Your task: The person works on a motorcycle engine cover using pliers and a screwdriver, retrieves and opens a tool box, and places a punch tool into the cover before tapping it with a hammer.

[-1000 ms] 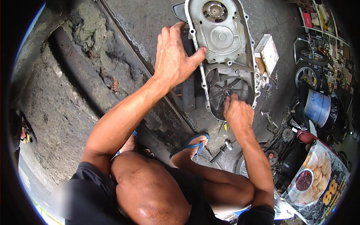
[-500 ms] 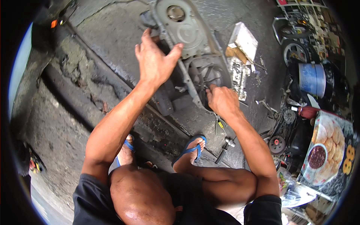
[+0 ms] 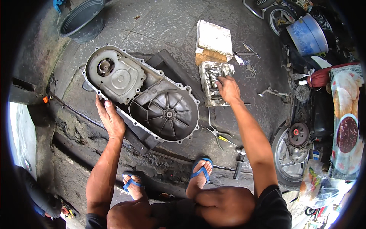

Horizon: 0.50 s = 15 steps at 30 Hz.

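Observation:
A grey metal engine cover lies tilted before me, with a round hole at one end and a ribbed round recess at the other. My left hand holds its near left rim, thumb on the edge and fingers along the outer side. To the right of the cover sits a worn white tool case with dark metal tools in its slots. Over these tools my right hand is closed, fingertips bent down among them; what they pinch is hidden.
Beyond the tool case lies a white box. Pliers, a yellow-handled screwdriver and a hammer rest nearer me. A black basin stands far left. On the right are motorcycle parts and a blue bucket.
The engine cover has turned and now lies flatter, further left. My left hand has moved down to its near rim. My right hand has left the cover's recess for the tool case.

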Motion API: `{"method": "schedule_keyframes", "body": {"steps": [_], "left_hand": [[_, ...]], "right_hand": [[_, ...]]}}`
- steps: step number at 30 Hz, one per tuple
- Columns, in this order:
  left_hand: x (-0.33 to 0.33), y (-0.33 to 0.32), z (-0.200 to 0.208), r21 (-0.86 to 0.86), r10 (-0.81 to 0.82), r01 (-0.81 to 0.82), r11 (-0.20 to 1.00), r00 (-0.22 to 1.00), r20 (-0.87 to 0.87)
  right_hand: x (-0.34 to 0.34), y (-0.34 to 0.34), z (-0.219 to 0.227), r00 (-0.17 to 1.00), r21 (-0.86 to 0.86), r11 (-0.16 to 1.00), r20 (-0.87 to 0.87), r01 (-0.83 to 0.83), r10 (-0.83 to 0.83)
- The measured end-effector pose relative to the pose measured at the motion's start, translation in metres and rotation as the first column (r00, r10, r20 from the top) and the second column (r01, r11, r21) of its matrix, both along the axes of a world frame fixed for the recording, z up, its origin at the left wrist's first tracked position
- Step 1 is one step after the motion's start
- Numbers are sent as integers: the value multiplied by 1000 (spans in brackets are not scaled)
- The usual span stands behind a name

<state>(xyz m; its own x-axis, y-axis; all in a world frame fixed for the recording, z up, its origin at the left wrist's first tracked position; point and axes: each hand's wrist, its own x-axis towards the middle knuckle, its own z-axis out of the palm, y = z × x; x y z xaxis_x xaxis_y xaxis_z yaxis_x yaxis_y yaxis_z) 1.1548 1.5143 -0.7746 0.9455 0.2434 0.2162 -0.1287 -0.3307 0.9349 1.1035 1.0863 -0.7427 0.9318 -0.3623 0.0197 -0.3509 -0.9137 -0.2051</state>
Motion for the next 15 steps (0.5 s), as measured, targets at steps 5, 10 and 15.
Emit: {"method": "schedule_keyframes", "body": {"steps": [5, 10, 15], "left_hand": [[-2, 6, 3, 34, 32, -32, 999, 999, -3], [1, -8, 2, 40, 50, -51, 998, 999, 18], [1, 2, 9, 134, 74, -76, 988, 997, 25]], "right_hand": [[43, -11, -35, 990, -102, 986, 44, -131, 136], [50, -42, -42, 975, -20, 983, 119, -185, 186], [18, 70, 79, 973, 427, 881, 192, -203, 131]]}}
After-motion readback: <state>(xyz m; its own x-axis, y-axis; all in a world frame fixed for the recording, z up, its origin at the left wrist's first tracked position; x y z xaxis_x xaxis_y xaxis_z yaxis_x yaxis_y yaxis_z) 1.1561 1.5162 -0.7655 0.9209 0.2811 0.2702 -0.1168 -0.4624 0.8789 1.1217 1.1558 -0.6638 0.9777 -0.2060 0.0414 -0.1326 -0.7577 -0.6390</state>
